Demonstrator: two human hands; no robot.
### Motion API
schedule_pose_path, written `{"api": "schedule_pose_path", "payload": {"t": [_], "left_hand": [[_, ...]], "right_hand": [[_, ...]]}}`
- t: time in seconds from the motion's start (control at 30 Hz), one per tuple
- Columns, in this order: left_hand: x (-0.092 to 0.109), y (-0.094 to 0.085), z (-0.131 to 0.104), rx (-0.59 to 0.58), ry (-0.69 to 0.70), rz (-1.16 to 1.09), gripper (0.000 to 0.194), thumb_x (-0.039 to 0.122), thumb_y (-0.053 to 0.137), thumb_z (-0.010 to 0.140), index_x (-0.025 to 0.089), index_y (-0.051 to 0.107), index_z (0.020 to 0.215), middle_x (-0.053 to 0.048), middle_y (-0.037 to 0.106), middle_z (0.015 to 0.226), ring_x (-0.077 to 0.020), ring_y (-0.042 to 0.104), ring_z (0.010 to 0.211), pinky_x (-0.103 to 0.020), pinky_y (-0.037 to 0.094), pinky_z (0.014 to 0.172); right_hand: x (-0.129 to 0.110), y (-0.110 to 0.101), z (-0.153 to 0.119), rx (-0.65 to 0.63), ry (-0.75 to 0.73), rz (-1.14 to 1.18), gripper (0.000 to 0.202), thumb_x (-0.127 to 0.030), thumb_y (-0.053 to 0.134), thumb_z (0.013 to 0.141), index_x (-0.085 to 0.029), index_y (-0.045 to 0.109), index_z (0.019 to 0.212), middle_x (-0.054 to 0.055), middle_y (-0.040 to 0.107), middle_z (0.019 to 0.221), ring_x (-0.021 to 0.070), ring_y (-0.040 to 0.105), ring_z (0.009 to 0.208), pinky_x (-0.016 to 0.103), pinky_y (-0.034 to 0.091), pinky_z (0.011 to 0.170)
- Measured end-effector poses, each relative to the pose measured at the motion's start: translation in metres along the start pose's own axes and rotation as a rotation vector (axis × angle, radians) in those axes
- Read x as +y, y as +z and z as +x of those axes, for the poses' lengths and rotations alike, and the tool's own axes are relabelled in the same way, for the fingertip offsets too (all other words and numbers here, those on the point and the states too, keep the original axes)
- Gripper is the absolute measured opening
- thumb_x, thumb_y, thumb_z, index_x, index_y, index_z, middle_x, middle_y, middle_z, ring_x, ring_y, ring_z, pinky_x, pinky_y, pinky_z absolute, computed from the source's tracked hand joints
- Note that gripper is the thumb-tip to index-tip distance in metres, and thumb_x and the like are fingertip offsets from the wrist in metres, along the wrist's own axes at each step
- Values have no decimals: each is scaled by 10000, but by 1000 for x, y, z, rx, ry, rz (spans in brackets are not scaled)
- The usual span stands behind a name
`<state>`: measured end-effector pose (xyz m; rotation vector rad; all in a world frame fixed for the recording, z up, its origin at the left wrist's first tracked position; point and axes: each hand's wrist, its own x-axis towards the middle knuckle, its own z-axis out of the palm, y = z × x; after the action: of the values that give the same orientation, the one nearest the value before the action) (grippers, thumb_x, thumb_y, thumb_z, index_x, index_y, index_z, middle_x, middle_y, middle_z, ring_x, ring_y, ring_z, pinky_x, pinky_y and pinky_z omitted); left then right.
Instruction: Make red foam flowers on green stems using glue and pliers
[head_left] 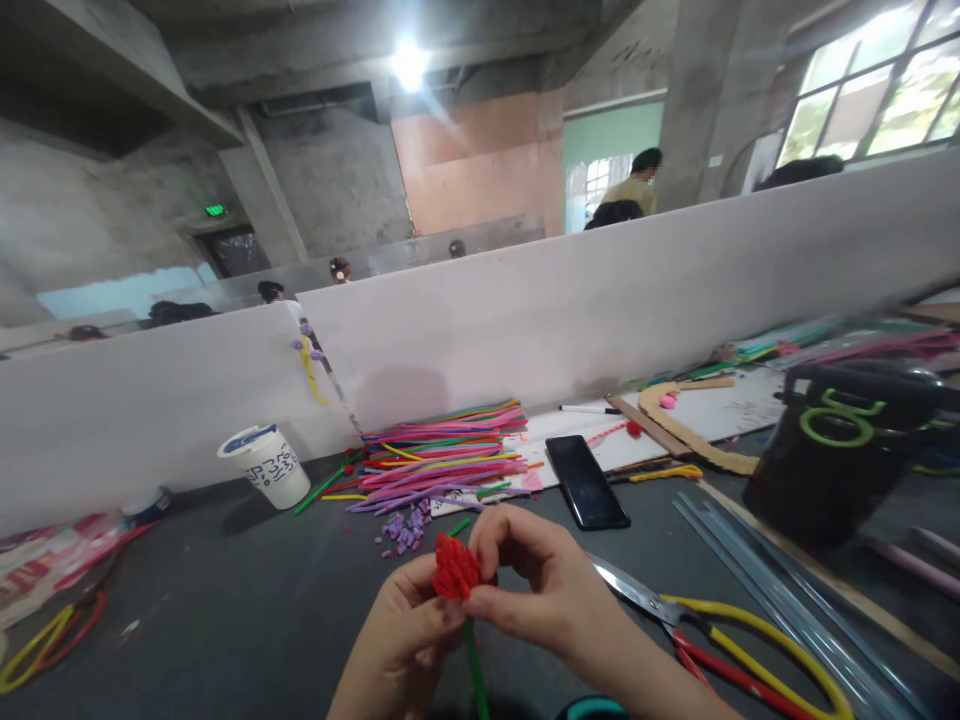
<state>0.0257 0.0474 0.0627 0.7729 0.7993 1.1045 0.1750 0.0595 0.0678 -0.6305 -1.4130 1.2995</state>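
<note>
A red fuzzy flower (454, 568) on a green stem (475, 668) is held up over the dark table, low in the middle of the view. My left hand (409, 625) is closed around the flower's base, thumb in front. From the other side, my right hand (525, 580) pinches the flower's right edge between thumb and forefinger. The stem points down toward me from under the bloom. Just beyond the hands lie small purple cut pieces (405, 528) and a heap of coloured pipe cleaners (450, 455).
Scissors with yellow and red handles (697, 615) lie to the right, beside clear plastic strips (795, 600). A phone (586, 482), a white paper cup (266, 468) and a black container (832, 450) stand or lie farther back. A white partition (510, 330) runs behind; people are beyond it.
</note>
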Motion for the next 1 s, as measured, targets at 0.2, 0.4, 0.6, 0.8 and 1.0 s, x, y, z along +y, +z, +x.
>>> {"api": "schedule_pose_path", "payload": {"t": [0.2, 0.4, 0.6, 0.8, 1.0], "left_hand": [[3, -3, 2, 4, 36, 70, 342, 357, 957, 401, 143, 790, 609, 4, 583, 594, -137, 481, 635, -228, 379, 618], [4, -2, 4, 27, 66, 77, 319, 335, 961, 396, 142, 771, 565, 0, 617, 616, -128, 499, 633, -218, 385, 608], [4, -2, 7, 103, 11, -28, 232, 289, 909, 564, 174, 795, 730, 7, 700, 639, -105, 580, 585, -192, 446, 586], [3, -3, 16, 111, 59, -80, 188, 232, 892, 559, 161, 744, 651, 19, 670, 589, -119, 591, 540, -227, 490, 570], [4, -6, 15, 124, 94, -48, 171, 184, 887, 556, 135, 768, 669, 4, 691, 613, -97, 568, 570, -189, 468, 584]], "right_hand": [[-5, -1, -1, -19, 30, -14, 242, -226, 747, 690, -211, 508, 724, -45, 532, 723, 113, 471, 671, 244, 394, 634], [-2, -2, 2, -19, 86, 6, 263, -273, 747, 669, -216, 500, 737, -42, 532, 724, 118, 484, 673, 251, 408, 636], [17, -6, 10, -3, 208, 35, 344, -491, 729, 737, -202, 542, 755, -49, 522, 695, 96, 462, 598, 232, 387, 547], [34, 2, 7, -83, 261, -27, 258, -393, 654, 889, -161, 591, 795, -67, 521, 649, 84, 487, 532, 242, 436, 542], [26, 4, 6, 15, 162, -134, 256, -362, 638, 887, -171, 578, 728, -61, 515, 627, 94, 498, 555, 243, 432, 551]]}}
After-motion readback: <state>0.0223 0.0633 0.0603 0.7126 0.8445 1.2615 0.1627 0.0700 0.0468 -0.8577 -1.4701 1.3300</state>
